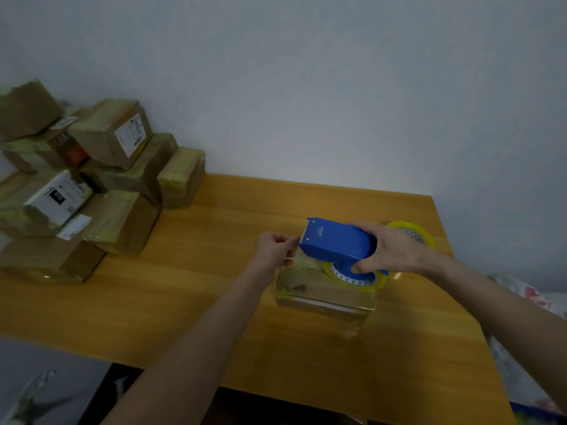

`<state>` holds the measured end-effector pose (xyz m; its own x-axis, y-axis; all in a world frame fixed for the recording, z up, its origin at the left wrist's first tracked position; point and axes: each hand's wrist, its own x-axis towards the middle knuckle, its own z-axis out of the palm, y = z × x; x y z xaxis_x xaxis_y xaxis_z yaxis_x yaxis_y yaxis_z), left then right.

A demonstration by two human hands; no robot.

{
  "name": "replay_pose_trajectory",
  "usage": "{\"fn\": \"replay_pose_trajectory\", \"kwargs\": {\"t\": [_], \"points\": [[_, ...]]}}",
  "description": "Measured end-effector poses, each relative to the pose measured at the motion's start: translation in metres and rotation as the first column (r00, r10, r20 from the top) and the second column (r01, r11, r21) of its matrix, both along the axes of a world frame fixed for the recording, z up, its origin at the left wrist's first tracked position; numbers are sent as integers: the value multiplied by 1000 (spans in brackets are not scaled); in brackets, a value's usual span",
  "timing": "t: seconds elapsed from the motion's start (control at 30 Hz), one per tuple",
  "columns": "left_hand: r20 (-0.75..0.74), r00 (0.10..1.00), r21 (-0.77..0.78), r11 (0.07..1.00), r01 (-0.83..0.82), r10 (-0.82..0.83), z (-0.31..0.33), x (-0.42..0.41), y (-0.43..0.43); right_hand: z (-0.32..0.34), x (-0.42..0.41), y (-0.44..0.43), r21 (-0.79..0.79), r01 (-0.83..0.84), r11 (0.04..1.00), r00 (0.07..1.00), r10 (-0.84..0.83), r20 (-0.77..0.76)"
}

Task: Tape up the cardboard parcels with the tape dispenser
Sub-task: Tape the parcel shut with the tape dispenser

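One blue tape dispenser [337, 243] just above one parcel [322, 297]: right hand [391, 250] fingers clamped round it, left hand [276, 248] fingers pinching the tape [297, 239], which I barely see. One spare roll [412, 234] behind the parcel, half hidden. Pile [101, 133] left of the parcel: cut off, can't count.

Wooden table [214, 302], parcel stack [116, 222], taped parcel [322, 297], tape roll [412, 234]

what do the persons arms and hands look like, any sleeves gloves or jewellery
No gloves on the left hand or the right hand, and no ring, watch or bracelet shows. The left forearm and right forearm are uncovered right to the picture's edge, so no sleeve comes into view.
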<state>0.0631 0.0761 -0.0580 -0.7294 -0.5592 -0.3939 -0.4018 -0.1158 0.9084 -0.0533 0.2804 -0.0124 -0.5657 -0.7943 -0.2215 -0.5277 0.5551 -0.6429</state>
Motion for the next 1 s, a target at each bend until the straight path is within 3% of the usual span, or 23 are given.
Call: {"fn": "replay_pose_trajectory", "kwargs": {"t": [0.27, 0.67, 0.87, 1.0], "points": [[33, 997, -85, 994, -71, 74, -8, 32, -39, 15, -16, 15, 63, -37, 997, 998, 40, -48], [124, 984, -159, 982, -106, 127, -46, 23, -27, 0, -4, 10, 237, -18, 971, 981, 64, -185], [201, 966, -170, 977, -128, 161, -69, 9, -23, -4, -5, 1, 271, 20, 962, 987, 24, -158], [238, 966, -185, 981, -54, 98, -81, -1, -17, -6, -4, -1, 272, 34, 962, 987, 10, -159]]}}
